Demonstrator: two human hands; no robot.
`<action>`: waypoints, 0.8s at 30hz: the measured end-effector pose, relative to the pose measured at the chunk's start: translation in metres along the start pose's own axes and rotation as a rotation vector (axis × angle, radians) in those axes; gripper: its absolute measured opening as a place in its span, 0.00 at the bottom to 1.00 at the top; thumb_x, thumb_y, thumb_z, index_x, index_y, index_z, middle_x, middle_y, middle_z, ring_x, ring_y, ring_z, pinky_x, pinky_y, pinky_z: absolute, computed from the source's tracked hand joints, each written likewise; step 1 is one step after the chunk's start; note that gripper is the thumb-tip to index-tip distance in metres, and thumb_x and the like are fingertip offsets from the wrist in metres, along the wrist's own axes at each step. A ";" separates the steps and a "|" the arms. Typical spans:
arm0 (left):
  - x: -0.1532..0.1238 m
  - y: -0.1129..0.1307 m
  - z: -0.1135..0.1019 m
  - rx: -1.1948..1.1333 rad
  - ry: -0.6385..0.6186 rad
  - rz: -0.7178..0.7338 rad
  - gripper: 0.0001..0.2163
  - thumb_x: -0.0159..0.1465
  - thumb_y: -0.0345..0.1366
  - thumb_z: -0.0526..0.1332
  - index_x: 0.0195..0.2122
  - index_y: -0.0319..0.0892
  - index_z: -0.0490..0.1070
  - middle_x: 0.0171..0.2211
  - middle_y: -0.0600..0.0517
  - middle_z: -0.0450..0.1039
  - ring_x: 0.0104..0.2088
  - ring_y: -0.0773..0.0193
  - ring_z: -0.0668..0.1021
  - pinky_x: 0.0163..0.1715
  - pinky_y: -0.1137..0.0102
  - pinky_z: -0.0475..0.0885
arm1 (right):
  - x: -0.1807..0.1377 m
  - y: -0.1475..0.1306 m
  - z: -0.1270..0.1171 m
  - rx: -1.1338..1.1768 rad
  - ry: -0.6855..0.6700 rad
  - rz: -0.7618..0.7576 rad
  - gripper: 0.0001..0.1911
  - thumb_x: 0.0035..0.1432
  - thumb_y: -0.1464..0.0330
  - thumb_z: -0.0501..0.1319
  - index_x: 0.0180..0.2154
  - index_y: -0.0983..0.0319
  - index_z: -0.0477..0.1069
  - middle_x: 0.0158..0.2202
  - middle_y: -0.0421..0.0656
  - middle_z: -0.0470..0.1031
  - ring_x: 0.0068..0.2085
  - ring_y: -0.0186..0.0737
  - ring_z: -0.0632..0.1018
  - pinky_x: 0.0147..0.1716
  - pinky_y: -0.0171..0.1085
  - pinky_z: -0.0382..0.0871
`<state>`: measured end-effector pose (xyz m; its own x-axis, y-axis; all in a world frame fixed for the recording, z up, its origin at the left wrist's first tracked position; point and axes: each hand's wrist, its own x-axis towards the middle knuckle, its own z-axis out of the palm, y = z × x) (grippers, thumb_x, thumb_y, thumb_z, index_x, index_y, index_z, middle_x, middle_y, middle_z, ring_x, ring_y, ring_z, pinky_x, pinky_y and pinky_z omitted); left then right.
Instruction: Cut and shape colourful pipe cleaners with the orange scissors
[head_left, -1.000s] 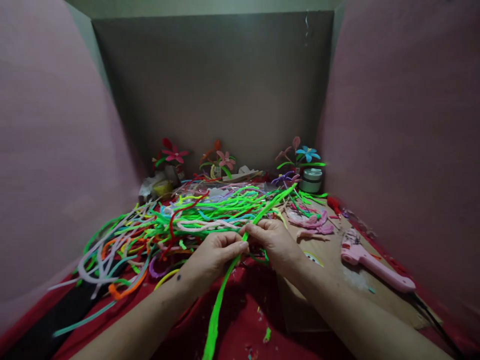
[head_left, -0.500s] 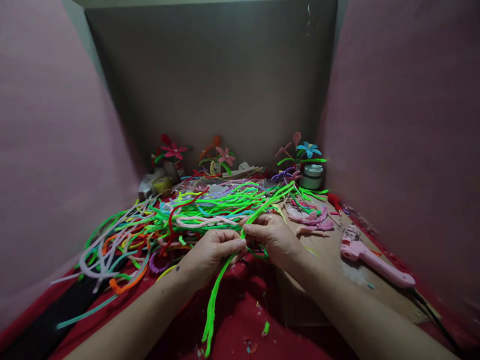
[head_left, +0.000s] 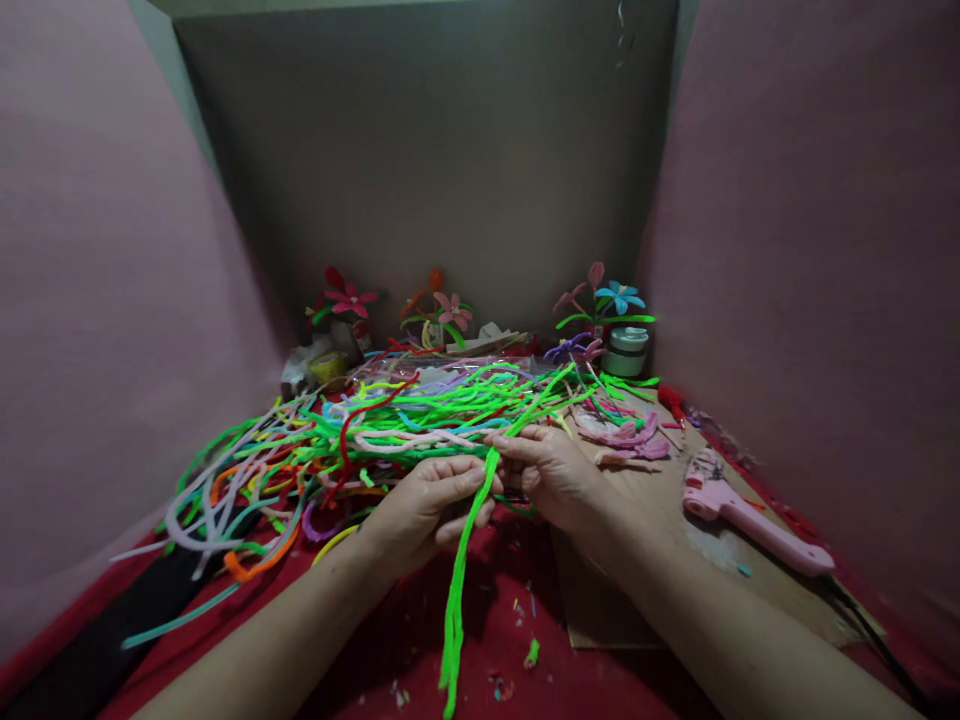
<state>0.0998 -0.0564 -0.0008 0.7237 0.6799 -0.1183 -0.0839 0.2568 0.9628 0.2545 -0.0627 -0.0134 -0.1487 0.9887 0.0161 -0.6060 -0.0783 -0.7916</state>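
Observation:
Several bright green pipe cleaners are held together in a bundle between my hands, their lower ends hanging toward me and their upper ends reaching out over the pile. My left hand pinches the bundle near its middle, thumb on top. Just beside it, my right hand grips the same green strands with its fingers curled. Beyond both hands lies a heap of mixed pipe cleaners, mostly green, with red, white and purple ones. A small green scrap rests on the red cloth below.
A pink glue gun lies on a cardboard sheet at right, its cord running off the near edge. Pipe-cleaner flowers and a pale green jar stand at the back. Pink panels flank both sides.
The hanging lower ends of the green bundle have swung right and now point more straight down. My left thumb has shifted slightly on the strands; both hands stay close together.

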 end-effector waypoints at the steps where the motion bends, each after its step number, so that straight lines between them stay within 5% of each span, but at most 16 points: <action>1: 0.000 0.000 0.000 0.005 0.003 0.005 0.10 0.60 0.39 0.57 0.32 0.36 0.69 0.19 0.55 0.67 0.10 0.82 0.53 0.12 0.79 0.43 | 0.001 0.001 -0.001 0.011 0.000 0.003 0.13 0.38 0.68 0.70 0.25 0.66 0.69 0.21 0.39 0.71 0.21 0.31 0.70 0.22 0.34 0.67; 7: -0.001 -0.003 0.000 0.098 0.018 0.021 0.09 0.53 0.37 0.64 0.33 0.39 0.68 0.18 0.60 0.58 0.15 0.78 0.55 0.14 0.79 0.48 | 0.001 0.002 -0.001 0.032 0.041 -0.015 0.14 0.37 0.68 0.71 0.22 0.65 0.66 0.17 0.36 0.68 0.17 0.28 0.68 0.18 0.31 0.62; 15: 0.000 -0.005 0.012 0.546 0.286 0.170 0.12 0.55 0.41 0.60 0.20 0.38 0.65 0.18 0.57 0.62 0.18 0.73 0.63 0.18 0.76 0.57 | -0.006 0.001 0.006 -0.114 0.212 -0.067 0.14 0.38 0.65 0.70 0.21 0.65 0.66 0.17 0.36 0.67 0.19 0.30 0.69 0.19 0.31 0.62; 21: -0.005 -0.006 0.015 0.566 0.426 0.289 0.11 0.59 0.45 0.56 0.32 0.42 0.67 0.16 0.59 0.61 0.15 0.71 0.63 0.16 0.75 0.58 | -0.013 0.005 0.014 -0.305 0.243 -0.189 0.13 0.44 0.62 0.65 0.21 0.65 0.69 0.16 0.37 0.67 0.19 0.29 0.65 0.21 0.32 0.57; 24: -0.008 0.001 0.019 0.600 0.436 0.314 0.11 0.61 0.44 0.54 0.28 0.42 0.66 0.13 0.59 0.62 0.15 0.70 0.65 0.19 0.75 0.60 | -0.016 0.005 0.016 -0.320 0.180 -0.231 0.11 0.46 0.63 0.64 0.24 0.65 0.71 0.19 0.36 0.67 0.21 0.29 0.65 0.23 0.31 0.57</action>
<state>0.1065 -0.0748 0.0053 0.3848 0.8977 0.2146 0.2325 -0.3194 0.9187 0.2416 -0.0809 -0.0079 0.1183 0.9843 0.1309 -0.3305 0.1634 -0.9295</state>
